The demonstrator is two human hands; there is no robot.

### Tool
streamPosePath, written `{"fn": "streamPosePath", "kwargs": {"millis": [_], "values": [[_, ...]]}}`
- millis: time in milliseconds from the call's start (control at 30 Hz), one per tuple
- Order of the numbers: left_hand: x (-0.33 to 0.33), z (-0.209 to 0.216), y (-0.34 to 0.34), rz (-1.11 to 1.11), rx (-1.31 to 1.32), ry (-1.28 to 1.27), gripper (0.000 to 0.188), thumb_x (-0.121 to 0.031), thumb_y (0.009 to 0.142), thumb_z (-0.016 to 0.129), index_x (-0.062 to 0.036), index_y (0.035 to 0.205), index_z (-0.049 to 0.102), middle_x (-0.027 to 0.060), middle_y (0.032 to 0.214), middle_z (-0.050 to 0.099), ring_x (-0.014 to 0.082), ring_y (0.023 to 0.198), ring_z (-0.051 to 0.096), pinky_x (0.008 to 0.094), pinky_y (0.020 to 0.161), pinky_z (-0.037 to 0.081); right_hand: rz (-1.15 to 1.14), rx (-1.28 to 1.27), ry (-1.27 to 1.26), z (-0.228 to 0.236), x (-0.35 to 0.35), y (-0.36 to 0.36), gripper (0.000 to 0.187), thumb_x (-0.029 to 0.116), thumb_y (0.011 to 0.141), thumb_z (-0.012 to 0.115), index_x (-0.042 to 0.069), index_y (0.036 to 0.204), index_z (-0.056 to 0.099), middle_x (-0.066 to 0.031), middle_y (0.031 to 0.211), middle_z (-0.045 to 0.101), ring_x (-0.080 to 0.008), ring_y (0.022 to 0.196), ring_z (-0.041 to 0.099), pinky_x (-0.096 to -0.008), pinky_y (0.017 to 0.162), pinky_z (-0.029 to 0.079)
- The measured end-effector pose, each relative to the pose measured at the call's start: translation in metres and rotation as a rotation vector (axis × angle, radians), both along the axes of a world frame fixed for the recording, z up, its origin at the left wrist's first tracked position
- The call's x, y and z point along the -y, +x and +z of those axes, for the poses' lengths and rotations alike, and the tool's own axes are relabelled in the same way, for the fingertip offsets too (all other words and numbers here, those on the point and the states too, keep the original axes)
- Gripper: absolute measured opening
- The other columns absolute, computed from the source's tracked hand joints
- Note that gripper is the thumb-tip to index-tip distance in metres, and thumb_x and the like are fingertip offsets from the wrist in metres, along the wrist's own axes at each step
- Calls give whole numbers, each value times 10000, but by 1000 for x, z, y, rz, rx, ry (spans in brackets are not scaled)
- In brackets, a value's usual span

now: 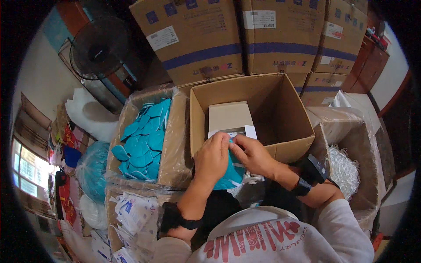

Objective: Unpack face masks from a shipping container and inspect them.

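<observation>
Open cartons (175, 144) with teal pieces (147, 136), white packets (133, 212), smaller box (230, 116), white strands (343, 171)

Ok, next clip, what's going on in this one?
A person's left hand and right hand are together at the upper end of a teal piece, holding it in front of an open cardboard box. A smaller pale carton is inside that box. Similar teal pieces fill the left box, and white strands lie in the right box. The finer finger work is hidden.

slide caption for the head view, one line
Both hands hold a teal piece before an open cardboard box, with piled teal pieces at left and white cords at right.
</observation>
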State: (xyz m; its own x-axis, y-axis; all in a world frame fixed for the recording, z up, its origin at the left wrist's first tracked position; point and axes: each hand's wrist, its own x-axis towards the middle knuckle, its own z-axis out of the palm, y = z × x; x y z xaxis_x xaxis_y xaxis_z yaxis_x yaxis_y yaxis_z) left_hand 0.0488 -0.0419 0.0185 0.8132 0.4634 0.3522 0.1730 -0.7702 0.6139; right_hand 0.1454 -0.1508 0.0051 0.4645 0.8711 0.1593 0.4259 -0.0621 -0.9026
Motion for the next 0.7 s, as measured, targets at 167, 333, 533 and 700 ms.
{"fn": "streamPosePath", "kwargs": {"millis": [167, 333, 533, 700], "values": [[-8, -18, 5, 47, 133, -62, 241, -233, 904, 389, -27, 888, 513, 176, 823, 583, 379, 774, 548, 421, 650, 433, 223, -348, 105, -18, 3, 1, 270, 271, 897, 466, 10, 957, 500, -63, 770, 524, -140, 725, 487, -290, 660, 418], [-21, -16, 0, 96, 122, -107, 289, -263, 919, 360, -21, 894, 516, 184, 790, 577, 366, 752, 557, 400, 642, 433, 544, -318, 26, -17, 16, 3, 301, 309, 909, 441, 38, 1033, 486, -16, 771, 511, -93, 753, 476, -245, 682, 416], [-59, -7, -16, 148, 169, -85, 302, -258, 918, 368, -15, 869, 540, 178, 743, 571, 345, 710, 565, 384, 623, 427, 473, -514, -212, -20, 37, 45, 241, 275, 904, 460, 49, 926, 540, 23, 729, 510, -59, 683, 457, -211, 600, 390], [-85, 0, -27, 187, 299, -102, 278, -219, 918, 402, 0, 816, 540, 92, 632, 514, 147, 571, 465, 285, 525, 382, 396, -831, -294, -12, 54, 67, 196, 236, 904, 463, 52, 923, 528, 38, 709, 522, -43, 629, 477, -179, 571, 404]]}}
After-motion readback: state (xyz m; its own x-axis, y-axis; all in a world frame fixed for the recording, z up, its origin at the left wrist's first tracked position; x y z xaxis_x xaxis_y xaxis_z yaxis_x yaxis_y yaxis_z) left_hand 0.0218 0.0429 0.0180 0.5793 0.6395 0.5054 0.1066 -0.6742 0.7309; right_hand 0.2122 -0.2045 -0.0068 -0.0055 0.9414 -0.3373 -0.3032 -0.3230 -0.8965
